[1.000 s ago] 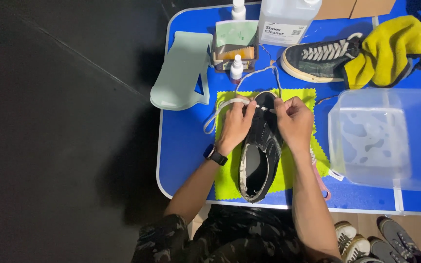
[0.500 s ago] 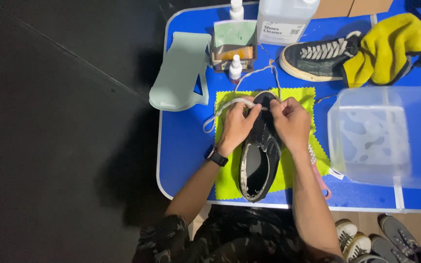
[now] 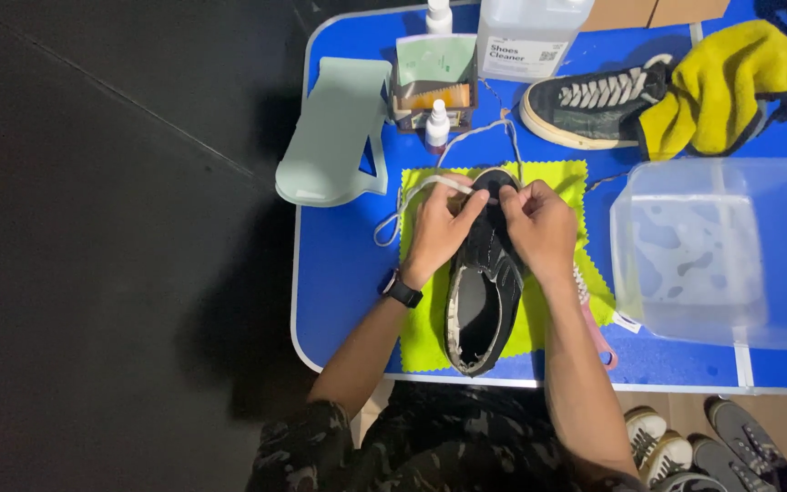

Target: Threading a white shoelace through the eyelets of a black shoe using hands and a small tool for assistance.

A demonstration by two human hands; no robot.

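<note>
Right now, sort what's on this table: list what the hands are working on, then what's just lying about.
In hand: black shoe, white lace, green cloth under it, left hand, right hand.
Lying about: second shoe, yellow towel, plastic tub, spray bottle, cleaner jug.

Both bare forearms reach forward from the bottom edge, converging ahead of the body. Left hand (image 3: pixel 436 232): palm down, fingers curled, thumb and forefinger pinched together; a black band sits on its wrist. Right hand (image 3: pixel 539 230): knuckles up, fingers bent into a closed pinch, fingertips facing the left hand's.
</note>
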